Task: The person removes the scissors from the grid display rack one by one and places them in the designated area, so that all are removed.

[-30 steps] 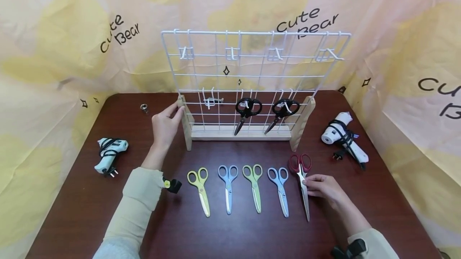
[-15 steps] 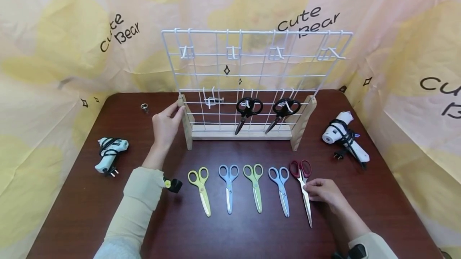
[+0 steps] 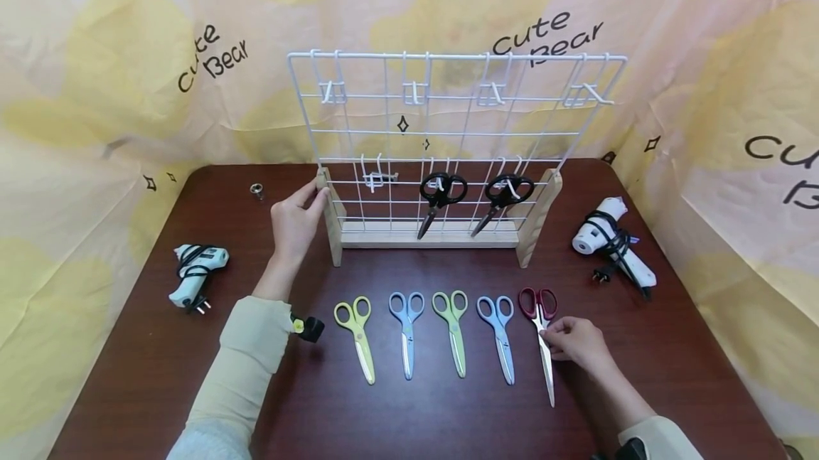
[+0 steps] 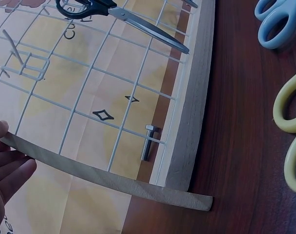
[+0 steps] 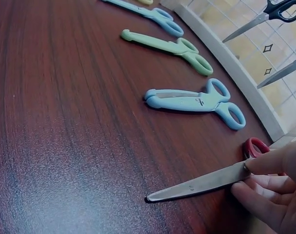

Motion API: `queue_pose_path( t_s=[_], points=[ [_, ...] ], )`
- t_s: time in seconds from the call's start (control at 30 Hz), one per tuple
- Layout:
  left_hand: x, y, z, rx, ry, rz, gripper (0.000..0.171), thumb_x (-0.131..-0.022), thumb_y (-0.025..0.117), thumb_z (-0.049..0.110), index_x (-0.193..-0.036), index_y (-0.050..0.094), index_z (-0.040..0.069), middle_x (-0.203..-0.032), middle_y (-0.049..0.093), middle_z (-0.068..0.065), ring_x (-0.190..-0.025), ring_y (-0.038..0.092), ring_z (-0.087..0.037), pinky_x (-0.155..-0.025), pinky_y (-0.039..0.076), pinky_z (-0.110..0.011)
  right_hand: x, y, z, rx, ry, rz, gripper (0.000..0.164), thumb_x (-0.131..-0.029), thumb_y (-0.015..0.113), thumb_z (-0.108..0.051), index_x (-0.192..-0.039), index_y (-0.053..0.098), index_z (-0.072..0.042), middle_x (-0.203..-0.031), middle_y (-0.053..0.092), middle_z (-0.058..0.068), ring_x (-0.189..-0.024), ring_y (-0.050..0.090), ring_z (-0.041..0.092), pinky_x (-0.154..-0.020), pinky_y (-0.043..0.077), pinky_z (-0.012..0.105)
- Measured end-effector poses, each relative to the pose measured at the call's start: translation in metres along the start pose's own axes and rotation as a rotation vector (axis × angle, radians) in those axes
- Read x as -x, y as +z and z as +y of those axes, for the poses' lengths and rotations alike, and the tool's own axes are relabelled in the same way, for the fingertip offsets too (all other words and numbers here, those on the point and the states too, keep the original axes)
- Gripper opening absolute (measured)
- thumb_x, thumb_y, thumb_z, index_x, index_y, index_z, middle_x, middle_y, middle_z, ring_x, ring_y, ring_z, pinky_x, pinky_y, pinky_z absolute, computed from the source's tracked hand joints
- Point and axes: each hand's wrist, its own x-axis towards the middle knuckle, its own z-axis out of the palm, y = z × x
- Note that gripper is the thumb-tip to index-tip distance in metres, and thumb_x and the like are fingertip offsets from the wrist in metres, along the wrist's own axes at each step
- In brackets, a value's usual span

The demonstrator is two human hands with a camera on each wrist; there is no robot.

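My right hand (image 3: 581, 343) pinches a pair of scissors (image 3: 547, 364) with dark red handles near the pivot, blades pointing toward me. In the right wrist view, their blade (image 5: 201, 185) lies close over the table. My left hand (image 3: 297, 222) grips the upper end of the left wooden post (image 3: 331, 225) of a white wire rack (image 3: 457, 57). Two black-handled scissors, one central (image 3: 441, 190) and one further right (image 3: 507, 191), hang on its lower hooks. In a row left of the red pair lie yellow scissors (image 3: 362, 353), blue scissors (image 3: 407, 339), green scissors (image 3: 455, 339) and more blue scissors (image 3: 501, 343).
A pale green corded tool (image 3: 201, 261), like a glue gun, lies at left; a white corded tool (image 3: 595, 232) lies at right. A small metal ring-shaped piece (image 3: 257, 190) sits behind my left hand. A bolt (image 4: 147, 143) shows behind the rack's grid. Printed cloth hangs around the table.
My right hand has drawn the red-handled scissors toward me and slightly right, almost level with the row. The left hand stays on the rack's post.
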Motion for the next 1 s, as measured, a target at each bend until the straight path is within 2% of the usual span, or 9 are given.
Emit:
queue_pose_path(
  t_s=[0.27,0.37,0.47,0.53,0.63,0.77,0.93,1.0],
  points=[
    [0.000,0.000,0.001,-0.005,0.004,-0.005,0.023,-0.078,0.060,0.023,-0.092,0.067,0.007,-0.082,0.066,-0.009,-0.069,0.062,-0.019,-0.056,0.045,-0.030,-0.002,-0.001,0.000,0.019,-0.028,0.019,0.019,-0.076,0.059,-0.012,-0.080,0.056,0.006,-0.064,0.057,0.005,-0.054,0.058,0.014,-0.051,0.049,0.029],
    [0.000,-0.001,0.002,-0.007,-0.002,-0.004,0.023,-0.078,0.060,0.024,-0.092,0.067,0.007,-0.081,0.066,-0.009,-0.070,0.062,-0.020,-0.057,0.045,-0.031,-0.002,-0.005,-0.003,0.071,-0.036,0.044,0.029,-0.079,0.058,-0.024,-0.084,0.056,0.005,-0.062,0.056,0.005,-0.050,0.055,0.012,-0.049,0.048,0.028],
    [0.000,-0.001,0.003,-0.010,-0.014,-0.005,0.024,-0.077,0.061,0.024,-0.092,0.067,0.006,-0.082,0.066,-0.010,-0.071,0.062,-0.021,-0.058,0.045,-0.032,-0.004,-0.008,-0.009,0.108,-0.052,0.113,0.039,-0.081,0.054,-0.037,-0.088,0.056,0.002,-0.060,0.056,0.005,-0.045,0.050,0.011,-0.044,0.044,0.030],
    [0.000,-0.001,0.002,-0.011,-0.018,-0.005,0.024,-0.077,0.061,0.024,-0.093,0.067,0.007,-0.082,0.066,-0.009,-0.072,0.062,-0.021,-0.058,0.045,-0.032,-0.005,-0.008,-0.015,0.099,-0.081,0.156,0.041,-0.081,0.051,-0.040,-0.089,0.056,0.000,-0.060,0.056,0.005,-0.044,0.048,0.012,-0.043,0.043,0.032],
    [0.000,-0.001,0.002,-0.021,-0.009,-0.007,0.024,-0.078,0.060,0.024,-0.093,0.067,0.007,-0.082,0.065,-0.009,-0.073,0.062,-0.020,-0.059,0.045,-0.032,-0.010,-0.005,-0.024,0.040,-0.133,0.167,0.039,-0.082,0.051,-0.038,-0.090,0.057,-0.001,-0.061,0.057,0.006,-0.046,0.050,0.015,-0.044,0.043,0.035],
    [0.000,-0.001,0.002,-0.016,-0.004,0.001,0.023,-0.077,0.061,0.023,-0.092,0.067,0.007,-0.082,0.065,-0.010,-0.072,0.062,-0.021,-0.058,0.045,-0.032,-0.017,0.002,-0.044,-0.071,-0.222,0.085,0.037,-0.083,0.052,-0.033,-0.094,0.057,0.002,-0.069,0.062,0.008,-0.055,0.058,0.016,-0.049,0.047,0.035],
    [0.001,-0.003,0.002,-0.012,-0.012,0.008,0.023,-0.077,0.061,0.023,-0.092,0.068,0.006,-0.082,0.065,-0.010,-0.073,0.062,-0.021,-0.059,0.045,-0.032,-0.030,0.017,-0.086,-0.225,-0.348,-0.010,0.034,-0.084,0.053,-0.026,-0.100,0.057,0.003,-0.083,0.064,0.015,-0.069,0.062,0.020,-0.059,0.049,0.033],
    [0.000,-0.003,0.003,-0.005,-0.010,0.006,0.023,-0.077,0.061,0.023,-0.091,0.068,0.006,-0.082,0.065,-0.010,-0.073,0.062,-0.022,-0.059,0.045,-0.033,-0.041,0.025,-0.099,-0.315,-0.417,-0.039,0.032,-0.083,0.053,-0.023,-0.103,0.057,0.002,-0.087,0.064,0.014,-0.073,0.062,0.020,-0.062,0.049,0.032]
  ],
)
